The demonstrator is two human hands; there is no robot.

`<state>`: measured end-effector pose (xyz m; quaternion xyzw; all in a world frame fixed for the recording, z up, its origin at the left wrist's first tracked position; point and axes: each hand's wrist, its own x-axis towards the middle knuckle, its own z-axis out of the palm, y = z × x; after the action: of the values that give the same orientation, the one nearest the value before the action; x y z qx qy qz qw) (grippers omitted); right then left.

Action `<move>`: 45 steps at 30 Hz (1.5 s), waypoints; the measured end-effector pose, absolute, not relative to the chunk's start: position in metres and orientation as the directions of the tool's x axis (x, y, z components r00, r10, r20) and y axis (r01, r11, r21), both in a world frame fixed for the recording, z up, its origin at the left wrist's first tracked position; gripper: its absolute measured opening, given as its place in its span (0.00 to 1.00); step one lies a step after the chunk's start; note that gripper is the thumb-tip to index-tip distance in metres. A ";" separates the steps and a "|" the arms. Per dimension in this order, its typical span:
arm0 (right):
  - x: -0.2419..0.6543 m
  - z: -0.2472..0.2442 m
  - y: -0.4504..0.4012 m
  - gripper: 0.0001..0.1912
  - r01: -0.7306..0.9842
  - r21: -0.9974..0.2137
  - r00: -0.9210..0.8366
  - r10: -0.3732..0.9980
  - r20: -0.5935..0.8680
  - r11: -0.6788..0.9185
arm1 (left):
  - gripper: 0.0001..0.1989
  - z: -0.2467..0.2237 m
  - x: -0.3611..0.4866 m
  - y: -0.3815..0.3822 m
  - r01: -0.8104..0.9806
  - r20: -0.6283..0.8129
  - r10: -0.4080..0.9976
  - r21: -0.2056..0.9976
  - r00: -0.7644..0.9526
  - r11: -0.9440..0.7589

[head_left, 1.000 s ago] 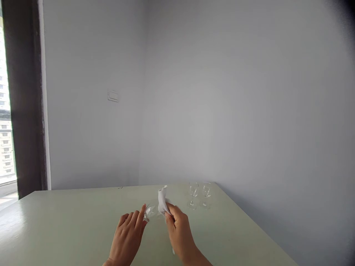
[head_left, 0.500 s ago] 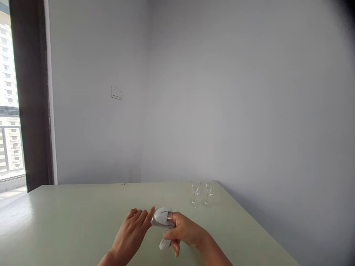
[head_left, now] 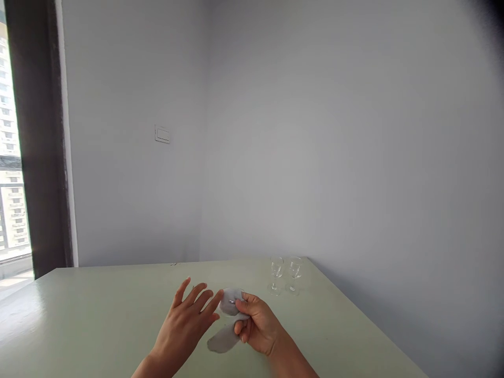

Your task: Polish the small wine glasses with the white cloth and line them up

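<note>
My right hand (head_left: 258, 323) is closed around a pale grey cloth (head_left: 223, 340) and a clear glass, its thumb pressed on them. One end of the cloth hangs down to the left below the fingers. The glass (head_left: 227, 304) shows as a clear rounded piece with cloth against it; the rest of its shape is hidden. My left hand (head_left: 187, 320) is open, palm down, fingers spread. Its index fingertip is at the left edge of the glass; whether it touches cannot be made out.
Two clear stemmed glasses (head_left: 276, 275) stand upright side by side near the far right corner of the pale green table (head_left: 118, 315). Grey walls meet behind it, one with a switch plate (head_left: 162, 134). A window (head_left: 11, 199) is at the left.
My left hand's fingers have spread and lifted off the glass's left end. The glass has turned in my right hand, whose thumb now lies on it. More cloth hangs to the lower left.
</note>
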<state>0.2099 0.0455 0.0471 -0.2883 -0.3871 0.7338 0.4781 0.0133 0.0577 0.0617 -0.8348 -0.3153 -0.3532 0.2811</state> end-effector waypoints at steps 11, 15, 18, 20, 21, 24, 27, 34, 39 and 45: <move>0.200 0.074 0.011 0.18 -0.113 -0.994 -0.559 0.826 0.074 0.013 | 0.23 0.081 -0.014 0.071 0.512 0.198 0.700 0.552 0.686 -0.658; 0.205 0.065 0.018 0.16 0.044 -0.999 -0.560 0.828 -0.016 0.010 | 0.26 0.078 -0.012 0.065 0.545 -0.074 0.699 0.686 0.711 -0.482; 0.199 0.057 0.033 0.26 -0.186 -0.972 -0.440 0.897 -0.047 -0.142 | 0.20 0.069 -0.008 0.059 0.685 0.371 0.692 0.175 0.619 -0.707; 0.194 0.059 0.035 0.30 -0.353 -0.909 -0.369 0.926 -0.082 -0.221 | 0.19 0.069 -0.008 0.058 0.679 0.551 0.491 -0.202 0.674 -0.706; 0.193 0.063 0.033 0.29 -0.390 -0.892 -0.370 0.926 -0.075 -0.228 | 0.19 0.071 -0.009 0.058 0.652 0.573 0.414 -0.303 0.708 -0.695; 0.199 0.081 0.012 0.26 -0.241 -0.964 -0.438 0.899 0.004 -0.113 | 0.16 0.090 -0.014 0.061 0.621 0.529 0.438 -0.233 0.727 -0.748; 0.211 0.091 -0.008 0.29 0.092 -0.996 -0.396 0.917 -0.036 0.001 | 0.16 0.114 -0.017 0.059 0.593 0.214 0.634 0.229 0.743 -0.772; 0.191 0.064 0.023 0.19 -0.274 -0.942 -0.322 0.941 -0.101 -0.195 | 0.15 0.104 -0.005 0.051 0.669 0.389 0.583 -0.129 0.713 -0.732; 0.192 0.075 0.015 0.20 -0.385 -0.907 -0.392 0.920 -0.004 -0.169 | 0.16 0.095 -0.006 0.059 0.584 0.538 0.345 -0.373 0.769 -0.721; 0.201 0.077 0.003 0.15 0.088 -0.994 -0.484 0.875 0.019 0.070 | 0.17 0.121 -0.015 0.045 0.590 -0.045 0.642 0.445 0.766 -0.673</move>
<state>0.2013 0.0028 0.0773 -0.3729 -0.6452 0.5708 0.3448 -0.0145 0.0452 0.1207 -0.9129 -0.3374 -0.0574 -0.2224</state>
